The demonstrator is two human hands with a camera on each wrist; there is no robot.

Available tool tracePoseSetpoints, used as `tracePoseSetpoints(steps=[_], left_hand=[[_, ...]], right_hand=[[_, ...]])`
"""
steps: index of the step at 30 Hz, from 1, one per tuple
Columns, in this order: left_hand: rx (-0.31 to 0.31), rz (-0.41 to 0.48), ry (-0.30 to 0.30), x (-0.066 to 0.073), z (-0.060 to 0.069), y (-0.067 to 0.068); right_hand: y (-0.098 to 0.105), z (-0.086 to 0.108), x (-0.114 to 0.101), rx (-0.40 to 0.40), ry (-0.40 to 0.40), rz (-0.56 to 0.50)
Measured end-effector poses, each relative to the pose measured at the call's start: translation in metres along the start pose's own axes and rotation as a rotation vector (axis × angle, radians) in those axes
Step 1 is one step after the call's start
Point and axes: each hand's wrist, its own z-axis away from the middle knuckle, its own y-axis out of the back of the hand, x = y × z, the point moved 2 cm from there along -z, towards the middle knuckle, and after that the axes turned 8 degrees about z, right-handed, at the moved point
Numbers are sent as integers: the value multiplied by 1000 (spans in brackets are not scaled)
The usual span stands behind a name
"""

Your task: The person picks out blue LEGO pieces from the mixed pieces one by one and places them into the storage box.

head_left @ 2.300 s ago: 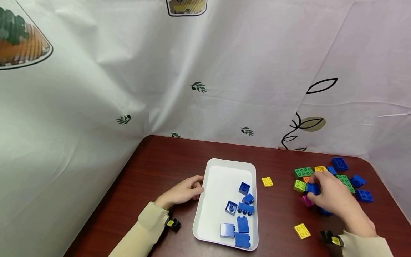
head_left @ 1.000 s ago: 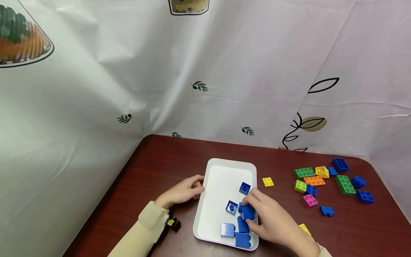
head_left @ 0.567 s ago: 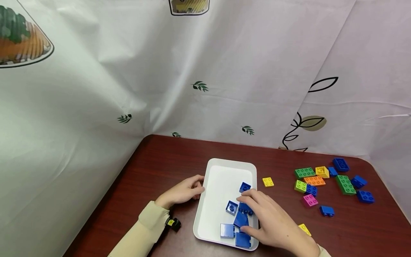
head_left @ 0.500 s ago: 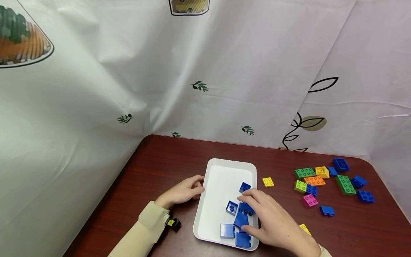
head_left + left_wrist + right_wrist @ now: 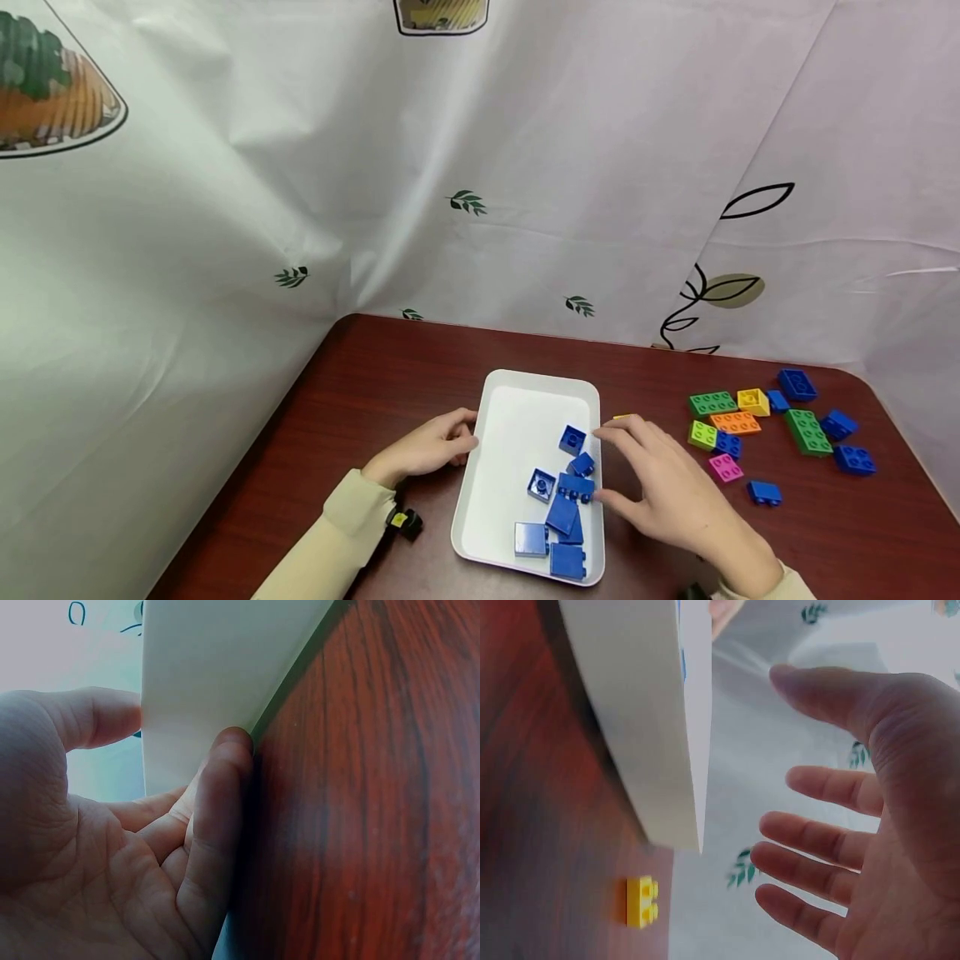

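table point(image 5: 405, 367) | white tray point(image 5: 517, 417): blue bricks point(image 5: 561, 514) | left hand point(image 5: 422, 450) holding tray | right hand point(image 5: 667, 487) wide

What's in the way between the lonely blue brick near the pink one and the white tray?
Mostly the right hand, between the blue brick and white tray. The tray's raised rim must be cleared too. The pink brick sits just off to the side.

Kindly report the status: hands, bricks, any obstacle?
Left hand holds white tray. Right hand open, empty, beside it. Blue bricks inside, some overlapping. No obstacle visible.
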Motion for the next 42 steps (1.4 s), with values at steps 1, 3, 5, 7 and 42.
tracePoseSetpoints(steps=[1,3,5,7,42], left_hand=[[0,-1,1,0,0,0],[0,0,1,0,0,0],[0,4,1,0,0,0],[2,5,0,0,0,0],[-14,-10,-6,2,-1,1]], right_hand=[[0,0,5,11,-7,13],[1,-1,14,26,-26,35],[1,-1,24,29,-50,59],[2,0,34,25,-75,74],[9,25,130,-135,-305,149]])
